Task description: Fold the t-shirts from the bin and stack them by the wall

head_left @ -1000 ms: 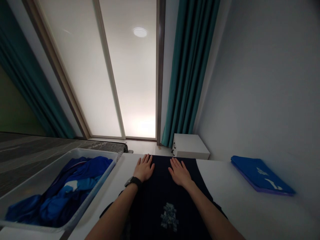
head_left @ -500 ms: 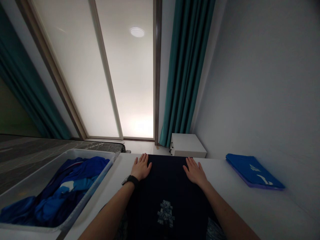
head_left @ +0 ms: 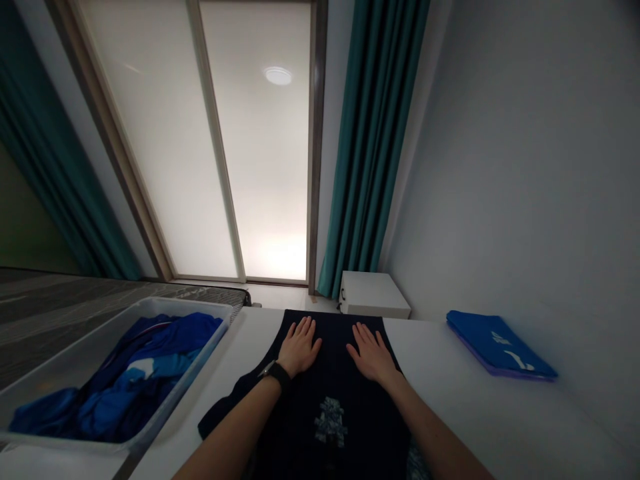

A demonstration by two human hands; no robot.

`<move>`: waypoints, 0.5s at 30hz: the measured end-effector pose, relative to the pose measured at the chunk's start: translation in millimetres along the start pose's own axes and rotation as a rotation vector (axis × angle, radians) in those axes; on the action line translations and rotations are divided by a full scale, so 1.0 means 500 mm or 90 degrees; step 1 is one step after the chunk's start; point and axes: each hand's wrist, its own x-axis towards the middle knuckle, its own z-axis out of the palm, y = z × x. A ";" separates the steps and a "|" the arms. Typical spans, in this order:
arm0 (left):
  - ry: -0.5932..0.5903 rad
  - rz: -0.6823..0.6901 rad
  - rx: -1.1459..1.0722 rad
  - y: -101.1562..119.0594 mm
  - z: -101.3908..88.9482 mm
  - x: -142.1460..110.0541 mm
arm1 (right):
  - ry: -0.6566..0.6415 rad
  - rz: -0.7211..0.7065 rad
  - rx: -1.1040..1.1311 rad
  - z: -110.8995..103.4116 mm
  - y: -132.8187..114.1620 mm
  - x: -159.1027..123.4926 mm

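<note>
A dark navy garment (head_left: 333, 373) with a pale patterned print near its lower middle lies spread on the white table (head_left: 430, 353). My left hand (head_left: 300, 350), with a black watch on the wrist, rests flat on the garment's far left part, fingers stretched out. Across from it, my right hand (head_left: 371, 353) lies flat on the far right part, fingers spread. Neither hand grips the cloth. The garment's near end runs out of the picture and is partly covered by my forearms.
At the left stands a translucent plastic bin (head_left: 180, 407) holding crumpled blue clothes (head_left: 140, 373). A folded blue garment (head_left: 500, 343) with white print lies on the table's right, by the wall. Beyond the table's far edge are a small white cabinet (head_left: 375, 293) and teal curtains (head_left: 377, 167).
Both hands have slid inward and slightly nearer to me over the garment. More of its left side, bulging out over the table, now shows.
</note>
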 end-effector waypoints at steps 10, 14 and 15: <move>0.012 -0.024 0.043 -0.049 -0.024 -0.062 | -0.011 -0.019 0.007 -0.004 0.012 -0.062; 0.029 0.061 0.014 -0.001 -0.022 -0.093 | -0.011 -0.082 0.031 0.003 -0.043 -0.093; 0.030 0.088 0.000 0.011 -0.019 -0.101 | -0.009 -0.092 0.033 0.006 -0.054 -0.099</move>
